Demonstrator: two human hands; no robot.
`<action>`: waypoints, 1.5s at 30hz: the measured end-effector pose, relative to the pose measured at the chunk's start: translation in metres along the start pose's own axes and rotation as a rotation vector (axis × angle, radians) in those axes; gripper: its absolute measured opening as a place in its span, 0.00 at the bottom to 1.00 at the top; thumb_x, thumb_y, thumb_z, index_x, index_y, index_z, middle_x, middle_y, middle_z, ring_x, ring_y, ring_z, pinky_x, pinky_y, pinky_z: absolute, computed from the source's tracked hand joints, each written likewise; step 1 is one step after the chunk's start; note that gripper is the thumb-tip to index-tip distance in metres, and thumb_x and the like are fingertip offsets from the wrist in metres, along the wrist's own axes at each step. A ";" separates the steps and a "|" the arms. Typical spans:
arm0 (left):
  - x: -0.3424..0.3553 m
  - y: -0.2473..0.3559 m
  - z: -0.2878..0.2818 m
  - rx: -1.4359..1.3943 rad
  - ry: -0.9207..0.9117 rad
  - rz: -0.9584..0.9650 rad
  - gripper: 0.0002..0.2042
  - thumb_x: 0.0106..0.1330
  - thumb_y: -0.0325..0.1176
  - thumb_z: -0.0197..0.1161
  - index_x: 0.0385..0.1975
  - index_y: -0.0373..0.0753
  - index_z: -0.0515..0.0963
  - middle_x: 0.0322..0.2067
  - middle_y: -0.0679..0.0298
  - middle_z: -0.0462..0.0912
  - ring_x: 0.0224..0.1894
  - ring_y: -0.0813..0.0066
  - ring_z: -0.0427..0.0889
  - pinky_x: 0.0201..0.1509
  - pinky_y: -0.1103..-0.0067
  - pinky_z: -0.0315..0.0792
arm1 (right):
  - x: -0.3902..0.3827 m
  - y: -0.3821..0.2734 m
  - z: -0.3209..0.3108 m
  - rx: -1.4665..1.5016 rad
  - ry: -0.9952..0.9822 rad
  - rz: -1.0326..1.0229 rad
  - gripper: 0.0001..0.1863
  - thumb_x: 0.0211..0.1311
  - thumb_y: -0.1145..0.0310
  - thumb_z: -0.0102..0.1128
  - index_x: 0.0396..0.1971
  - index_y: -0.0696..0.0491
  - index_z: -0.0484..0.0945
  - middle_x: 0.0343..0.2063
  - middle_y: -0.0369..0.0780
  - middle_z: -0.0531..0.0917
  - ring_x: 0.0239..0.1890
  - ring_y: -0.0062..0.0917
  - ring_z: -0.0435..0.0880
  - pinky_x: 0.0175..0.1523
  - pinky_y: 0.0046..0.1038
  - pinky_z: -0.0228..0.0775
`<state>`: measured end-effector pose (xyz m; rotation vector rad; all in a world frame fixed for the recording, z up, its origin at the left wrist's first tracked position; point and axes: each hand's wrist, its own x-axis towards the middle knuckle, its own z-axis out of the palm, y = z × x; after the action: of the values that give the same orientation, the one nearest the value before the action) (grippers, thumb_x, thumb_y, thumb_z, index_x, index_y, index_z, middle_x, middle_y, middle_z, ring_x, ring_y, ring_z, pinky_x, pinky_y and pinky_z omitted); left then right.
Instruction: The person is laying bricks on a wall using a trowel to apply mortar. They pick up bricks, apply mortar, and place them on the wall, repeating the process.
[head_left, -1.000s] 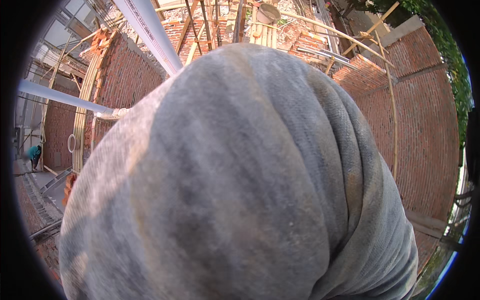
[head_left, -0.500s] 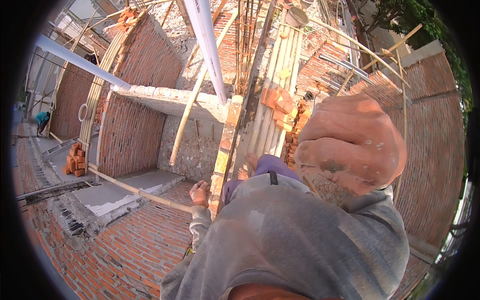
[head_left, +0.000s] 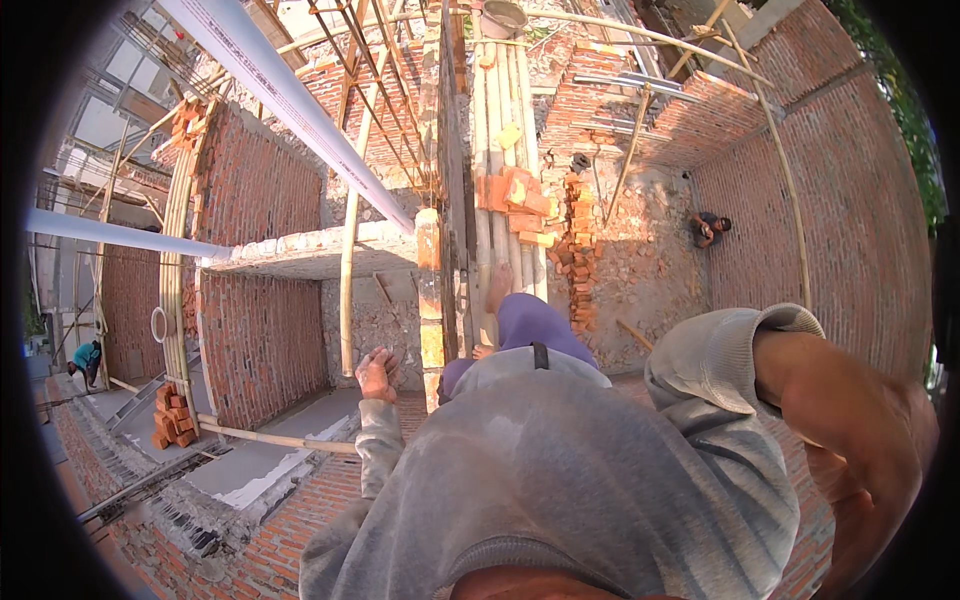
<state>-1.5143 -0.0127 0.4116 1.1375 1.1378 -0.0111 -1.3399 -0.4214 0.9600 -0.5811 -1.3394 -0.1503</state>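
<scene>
High above a building site, the view drops straight down a narrow brick wall (head_left: pixel 430 290) whose top edge runs away from the person, with a bamboo scaffold walkway (head_left: pixel 500 150) just beside it on the right. Open drop on both sides: to the left a concrete ledge (head_left: pixel 300 255) and a lower slab, to the right a rubble floor (head_left: pixel 650 270) well below (another person crouches down there, far off). A white pipe (head_left: pixel 290 100) slants across the upper left, clear of the hands.

The left hand (head_left: pixel 375 373) hangs low beside the wall's left face, fingers (head_left: pixel 365 390) loosely curled, gripping nothing, near the bricks but whether touching them I cannot tell. The right hand (head_left: pixel 870 450) looms close to the lens at the right rim, grey sleeve pushed back; its fingers run out of view, so open or clenched cannot be told. A bare foot (head_left: pixel 497 285) rests on the bamboo, beside loose bricks (head_left: pixel 515 195).
</scene>
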 end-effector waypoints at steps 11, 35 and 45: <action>0.036 0.109 0.202 0.282 -0.378 -0.025 0.18 0.69 0.32 0.67 0.56 0.34 0.79 0.43 0.65 0.83 0.42 0.76 0.83 0.44 0.76 0.79 | -0.143 0.052 -0.212 -0.079 0.553 0.447 0.14 0.69 0.64 0.60 0.38 0.63 0.78 0.37 0.44 0.81 0.34 0.36 0.88 0.43 0.38 0.78; 0.214 0.310 0.593 0.230 -0.610 0.126 0.18 0.70 0.37 0.67 0.55 0.35 0.77 0.42 0.64 0.82 0.41 0.73 0.82 0.44 0.70 0.80 | -0.661 -0.077 -0.107 -1.292 -0.124 2.326 0.14 0.61 0.51 0.69 0.41 0.41 0.90 0.40 0.31 0.92 0.46 0.28 0.91 0.46 0.38 0.80; 0.449 0.321 0.684 0.324 -0.180 -0.139 0.02 0.70 0.32 0.55 0.36 0.46 0.75 0.28 0.67 0.72 0.27 0.69 0.74 0.35 0.64 0.69 | -0.578 0.093 -0.315 -0.700 1.514 1.977 0.14 0.62 0.51 0.67 0.41 0.44 0.89 0.39 0.36 0.91 0.45 0.33 0.91 0.44 0.39 0.80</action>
<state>-0.6497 -0.1146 0.2909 1.3114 1.0747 -0.4106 -1.1662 -0.6215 0.3505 -1.6159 1.1064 0.5228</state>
